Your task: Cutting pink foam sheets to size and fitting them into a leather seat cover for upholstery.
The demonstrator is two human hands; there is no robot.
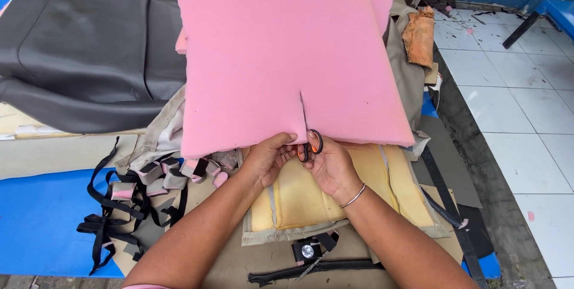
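Head view, left to right. A dark grey vinyl seat cover lies at the far left on the blue counter, with a tangle of black straps and small pink foam offcuts in front of it.

At centre, a pink foam sheet rests on a second pink sheet of like size. It is a thick, soft, matt slab, roughly square, with slightly uneven cut edges. It lies tilted, its near edge toward the person and its far edge rising away. A straight slit runs from the near edge up into the sheet, roughly at right angles to that edge and slightly right of its middle.

The left hand pinches the near edge of the foam just left of the slit, fingers curled and closed on the foam. The right hand grips a pair of scissors with orange-and-black handles, fingers through the loops. The handles point toward the person and the blades point away, along the line of the slit; the blades are hidden at the foam edge. A thin metal bangle circles the right wrist.

Beneath the hands lies a yellow foam cushion on beige fabric. At right, an orange-brown foam roll stands beside a white tiled floor.
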